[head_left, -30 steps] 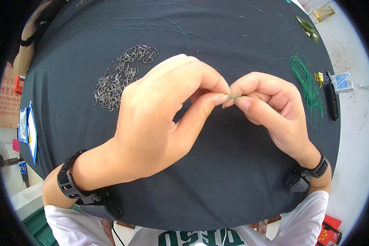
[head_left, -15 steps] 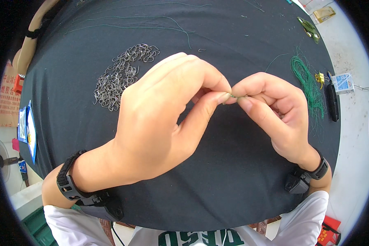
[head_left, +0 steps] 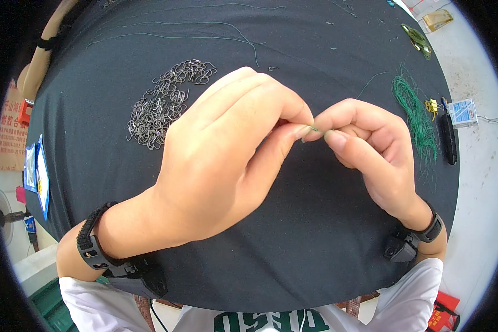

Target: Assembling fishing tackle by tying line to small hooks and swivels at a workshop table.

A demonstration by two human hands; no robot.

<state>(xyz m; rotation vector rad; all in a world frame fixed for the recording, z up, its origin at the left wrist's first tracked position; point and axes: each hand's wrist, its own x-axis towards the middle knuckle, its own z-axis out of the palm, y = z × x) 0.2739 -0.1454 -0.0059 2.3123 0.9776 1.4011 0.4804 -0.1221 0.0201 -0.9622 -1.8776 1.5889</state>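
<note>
My left hand is closed in a pinch, thumb and forefinger pressed together at the middle of the view. Between its fingertips and those of my right hand shows a tiny stretch of green thread. The right thumb and forefinger meet on that thread, and its other fingers curl in behind. Whether a hook is tucked inside either pinch is hidden. A heap of dark metal fishhooks lies left of my left hand, partly covered by it. Beyond my right hand rests a bundle of green thread.
Black cloth covers the table. Long thread lengths and a lone hook lie at the far side. Along the right edge are green-handled snippers, a small box and a black bar. Another person's arm rests far left.
The right thumb has shifted slightly along the thread and straightened a little. My left hand has tilted slightly; both hands stay in nearly the same place.
</note>
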